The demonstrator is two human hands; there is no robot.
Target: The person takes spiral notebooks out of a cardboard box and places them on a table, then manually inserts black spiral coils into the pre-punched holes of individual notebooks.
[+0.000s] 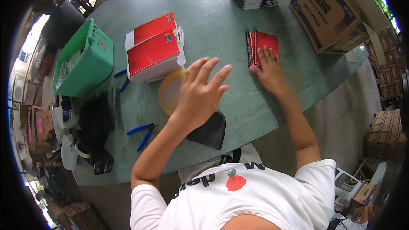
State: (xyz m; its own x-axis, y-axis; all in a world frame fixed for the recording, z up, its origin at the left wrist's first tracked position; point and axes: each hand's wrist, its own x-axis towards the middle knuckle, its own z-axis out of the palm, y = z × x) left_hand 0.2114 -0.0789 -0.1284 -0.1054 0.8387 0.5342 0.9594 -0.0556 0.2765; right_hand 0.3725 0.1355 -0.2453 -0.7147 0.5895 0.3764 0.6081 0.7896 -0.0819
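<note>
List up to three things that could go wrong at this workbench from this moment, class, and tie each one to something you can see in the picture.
1. The left hand is raised, blurred, fingers spread above the tape roll; a careless sweep might knock the nearby stack of red books.
2. The right hand presses flat on the small red spiral notebooks; the wire coils could catch fingertips.
3. The blue-handled pliers lie beside the left forearm and might get nudged.
</note>
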